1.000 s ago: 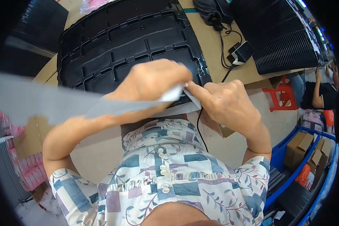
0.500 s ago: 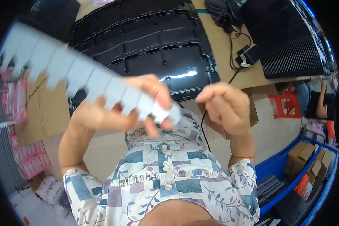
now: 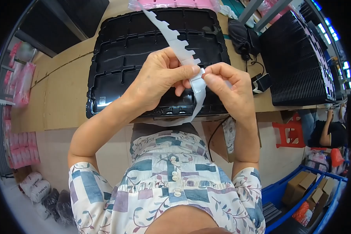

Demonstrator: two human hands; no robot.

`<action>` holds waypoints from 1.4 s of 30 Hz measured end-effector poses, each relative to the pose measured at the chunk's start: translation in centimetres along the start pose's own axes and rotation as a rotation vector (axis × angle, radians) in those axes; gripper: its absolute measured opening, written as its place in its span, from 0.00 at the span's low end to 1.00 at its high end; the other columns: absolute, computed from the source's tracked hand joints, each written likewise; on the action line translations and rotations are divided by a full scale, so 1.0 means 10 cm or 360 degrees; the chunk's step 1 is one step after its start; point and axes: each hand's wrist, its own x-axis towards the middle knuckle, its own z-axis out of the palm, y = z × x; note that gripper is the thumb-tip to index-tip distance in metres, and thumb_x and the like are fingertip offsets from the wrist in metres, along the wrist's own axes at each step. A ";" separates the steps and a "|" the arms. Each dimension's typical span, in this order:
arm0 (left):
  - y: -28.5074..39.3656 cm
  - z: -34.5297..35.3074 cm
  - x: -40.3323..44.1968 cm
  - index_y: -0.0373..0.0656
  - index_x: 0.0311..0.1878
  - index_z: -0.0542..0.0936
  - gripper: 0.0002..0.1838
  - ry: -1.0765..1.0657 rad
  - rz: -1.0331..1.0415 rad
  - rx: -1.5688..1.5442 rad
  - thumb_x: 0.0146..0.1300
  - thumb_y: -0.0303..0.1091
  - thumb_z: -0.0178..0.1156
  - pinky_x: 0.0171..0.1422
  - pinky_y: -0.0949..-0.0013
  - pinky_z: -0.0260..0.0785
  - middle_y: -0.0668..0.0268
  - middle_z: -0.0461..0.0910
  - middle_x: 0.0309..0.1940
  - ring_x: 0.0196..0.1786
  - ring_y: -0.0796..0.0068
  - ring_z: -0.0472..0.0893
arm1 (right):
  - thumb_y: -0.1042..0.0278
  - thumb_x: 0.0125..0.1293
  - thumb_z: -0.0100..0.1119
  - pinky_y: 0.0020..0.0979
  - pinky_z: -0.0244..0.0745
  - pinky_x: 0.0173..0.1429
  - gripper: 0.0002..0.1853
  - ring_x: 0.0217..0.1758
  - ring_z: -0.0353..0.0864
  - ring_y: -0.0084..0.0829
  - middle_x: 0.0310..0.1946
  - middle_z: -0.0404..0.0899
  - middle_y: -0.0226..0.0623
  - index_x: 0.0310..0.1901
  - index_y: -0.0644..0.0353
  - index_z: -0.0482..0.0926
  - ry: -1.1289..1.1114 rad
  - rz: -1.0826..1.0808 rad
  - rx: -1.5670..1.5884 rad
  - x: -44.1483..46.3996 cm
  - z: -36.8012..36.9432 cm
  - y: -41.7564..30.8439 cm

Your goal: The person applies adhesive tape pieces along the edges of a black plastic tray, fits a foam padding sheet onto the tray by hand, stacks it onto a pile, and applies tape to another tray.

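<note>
A long pale strip with a notched edge [image 3: 174, 42] runs from the top of the view down between my hands, its lower end curling toward the table's front edge. My left hand [image 3: 162, 76] is closed on it, thumb pressed near a small white piece. At that same white piece, my right hand [image 3: 231, 86] pinches with thumb and index finger; whether it grips the strip or a separate label is too small to tell. Beneath both hands lies a black moulded tray [image 3: 117, 58] with ribbed compartments.
Stacked black trays [image 3: 300, 66] stand at the right, near a black bag [image 3: 240, 37] and cables. Pink packages [image 3: 179, 4] lie behind the tray. A red stool [image 3: 288, 132], a blue cart [image 3: 279, 187] with boxes and another person [image 3: 329, 130] are at the right.
The strip has swung from the left to upright above the tray. My hands have come together at the white piece, my right hand closing in a pinch. The view has shifted.
</note>
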 end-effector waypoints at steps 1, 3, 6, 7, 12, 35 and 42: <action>0.01 0.02 0.01 0.37 0.44 0.79 0.09 0.0030 0.0035 -0.0030 0.64 0.29 0.66 0.24 0.80 0.69 0.67 0.80 0.29 0.28 0.83 0.78 | 0.69 0.66 0.63 0.17 0.67 0.32 0.09 0.27 0.72 0.12 0.22 0.77 0.23 0.38 0.68 0.83 -0.0006 0.0002 -0.0104 0.01 0.00 -0.01; 0.02 0.04 0.01 0.38 0.44 0.78 0.09 0.0059 0.0070 -0.0064 0.64 0.28 0.66 0.24 0.80 0.70 0.66 0.80 0.30 0.29 0.82 0.79 | 0.71 0.64 0.66 0.17 0.67 0.32 0.08 0.27 0.73 0.11 0.21 0.77 0.23 0.37 0.69 0.83 -0.0013 0.0006 -0.0213 0.02 -0.01 -0.01; 0.01 0.05 0.02 0.38 0.44 0.77 0.09 0.0050 0.0144 -0.0080 0.65 0.29 0.65 0.25 0.79 0.72 0.65 0.80 0.32 0.29 0.81 0.80 | 0.74 0.60 0.69 0.16 0.66 0.30 0.07 0.25 0.71 0.10 0.19 0.76 0.22 0.36 0.69 0.83 0.0049 0.0114 -0.0090 0.06 -0.02 -0.01; 0.02 0.05 0.02 0.38 0.44 0.77 0.09 0.0045 0.0170 -0.0054 0.65 0.29 0.65 0.26 0.79 0.72 0.65 0.80 0.33 0.29 0.80 0.80 | 0.74 0.60 0.69 0.17 0.65 0.30 0.07 0.25 0.71 0.10 0.19 0.76 0.22 0.35 0.68 0.83 0.0023 0.0174 0.0011 0.08 -0.04 -0.02; 0.08 0.05 0.05 0.38 0.42 0.79 0.08 -0.0002 0.0219 -0.0001 0.65 0.31 0.65 0.28 0.79 0.72 0.65 0.80 0.32 0.29 0.81 0.79 | 0.73 0.60 0.69 0.17 0.63 0.28 0.07 0.25 0.69 0.09 0.19 0.76 0.21 0.34 0.68 0.82 0.0010 0.0127 -0.0049 0.12 -0.08 0.03; 0.09 -0.56 0.08 0.43 0.41 0.78 0.09 0.0046 -0.0269 0.0029 0.68 0.38 0.63 0.35 0.79 0.67 0.72 0.76 0.29 0.29 0.85 0.74 | 0.62 0.64 0.64 0.28 0.68 0.37 0.11 0.29 0.69 0.21 0.22 0.73 0.29 0.35 0.63 0.79 -0.0559 -0.0277 -0.1215 2.37 -0.98 0.63; 0.10 -0.57 0.08 0.39 0.37 0.81 0.09 0.0036 -0.0284 -0.0079 0.69 0.35 0.62 0.35 0.78 0.68 0.71 0.76 0.29 0.30 0.85 0.73 | 0.65 0.65 0.64 0.28 0.65 0.33 0.11 0.26 0.67 0.22 0.20 0.70 0.30 0.33 0.63 0.76 -0.0726 -0.0333 -0.1346 2.47 -0.88 0.69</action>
